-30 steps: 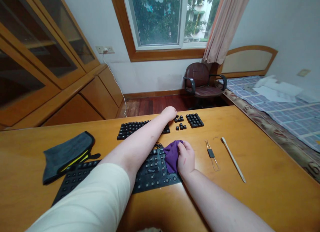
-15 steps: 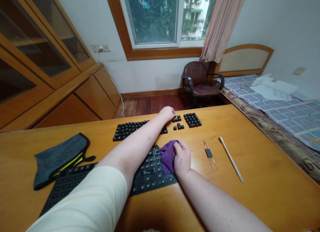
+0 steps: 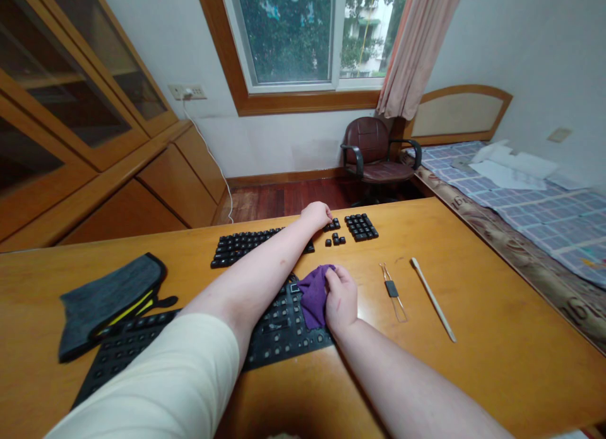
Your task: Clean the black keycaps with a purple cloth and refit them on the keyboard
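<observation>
My left hand (image 3: 317, 213) reaches far across the wooden desk (image 3: 473, 363), fingers curled down on the loose black keycaps (image 3: 250, 243) laid out in rows; what it pinches is hidden. My right hand (image 3: 339, 297) is closed on a purple cloth (image 3: 312, 290), pressing it on the right end of a bare black keyboard base (image 3: 279, 328) near me.
A grey pouch with a yellow stripe (image 3: 106, 300) lies on the keyboard's left end. A wire keycap puller (image 3: 392, 290) and a pale stick (image 3: 433, 299) lie to the right. A keycap block (image 3: 361, 226) sits further back. Beyond the desk stand a chair (image 3: 374, 151), cabinets and a bed.
The view has shifted slightly, so everything sits a little more to the left. Both hands stay in the same places on the keycaps and the cloth.
</observation>
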Demonstrator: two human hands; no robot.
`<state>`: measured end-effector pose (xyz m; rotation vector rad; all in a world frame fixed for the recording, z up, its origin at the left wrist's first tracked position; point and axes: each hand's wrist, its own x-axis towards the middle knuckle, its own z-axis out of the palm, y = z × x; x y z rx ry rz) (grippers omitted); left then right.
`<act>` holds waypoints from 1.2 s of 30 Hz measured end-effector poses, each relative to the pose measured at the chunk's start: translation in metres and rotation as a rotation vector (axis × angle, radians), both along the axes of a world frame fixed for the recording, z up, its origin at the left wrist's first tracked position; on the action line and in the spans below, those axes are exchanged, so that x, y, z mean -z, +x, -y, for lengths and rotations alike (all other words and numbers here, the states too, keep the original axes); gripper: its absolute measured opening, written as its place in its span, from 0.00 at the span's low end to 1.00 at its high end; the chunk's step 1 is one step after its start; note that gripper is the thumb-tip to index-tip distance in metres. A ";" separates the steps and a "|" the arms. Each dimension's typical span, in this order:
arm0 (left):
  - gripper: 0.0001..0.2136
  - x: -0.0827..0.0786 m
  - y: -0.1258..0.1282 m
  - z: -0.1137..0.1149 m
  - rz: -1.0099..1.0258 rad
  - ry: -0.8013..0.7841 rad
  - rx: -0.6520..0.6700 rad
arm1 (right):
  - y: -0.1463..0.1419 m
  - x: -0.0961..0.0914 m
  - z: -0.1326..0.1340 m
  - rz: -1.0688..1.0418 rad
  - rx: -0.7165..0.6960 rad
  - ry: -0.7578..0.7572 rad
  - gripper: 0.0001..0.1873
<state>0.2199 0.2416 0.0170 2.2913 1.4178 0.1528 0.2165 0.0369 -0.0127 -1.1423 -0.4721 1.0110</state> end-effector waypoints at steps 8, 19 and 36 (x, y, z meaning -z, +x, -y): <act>0.08 -0.004 -0.001 0.004 0.002 0.014 -0.034 | 0.001 -0.002 0.001 0.057 -0.010 -0.016 0.09; 0.13 -0.032 -0.050 0.007 0.074 0.147 -0.010 | 0.001 0.004 0.001 0.044 -0.016 -0.014 0.09; 0.22 0.021 -0.374 0.229 0.127 0.336 -0.656 | 0.000 0.003 0.017 0.430 0.030 0.167 0.08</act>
